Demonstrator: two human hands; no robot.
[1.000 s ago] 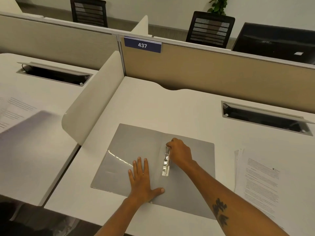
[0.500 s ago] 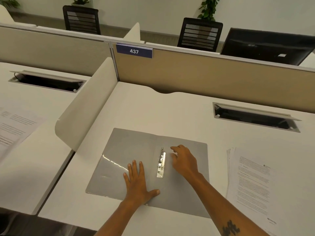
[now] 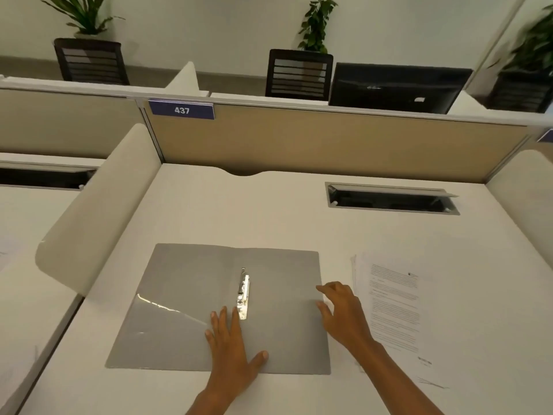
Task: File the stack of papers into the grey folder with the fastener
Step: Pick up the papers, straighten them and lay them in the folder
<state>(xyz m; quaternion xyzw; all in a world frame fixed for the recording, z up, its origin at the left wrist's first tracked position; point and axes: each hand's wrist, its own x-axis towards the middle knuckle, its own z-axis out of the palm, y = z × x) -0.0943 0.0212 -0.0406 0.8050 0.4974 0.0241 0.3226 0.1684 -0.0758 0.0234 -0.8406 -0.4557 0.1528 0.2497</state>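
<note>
The grey folder (image 3: 185,301) lies open and flat on the white desk, its metal fastener (image 3: 244,293) along the spine with one prong standing up at the far end. My left hand (image 3: 232,345) presses flat on the folder just below the fastener, fingers spread. My right hand (image 3: 344,313) hovers over the folder's right edge with fingers apart, holding nothing. The stack of printed papers (image 3: 395,310) lies on the desk right of the folder, a little beyond my right hand.
A curved white divider (image 3: 98,217) stands at the desk's left side and a tan partition (image 3: 329,142) at the back. A cable tray opening (image 3: 392,200) sits at the back right. More papers lie on the neighbouring desk at the far left.
My right hand has let go of the fastener and moved right, to the folder's right edge near the papers. My left hand stays flat on the folder. The view has shifted right.
</note>
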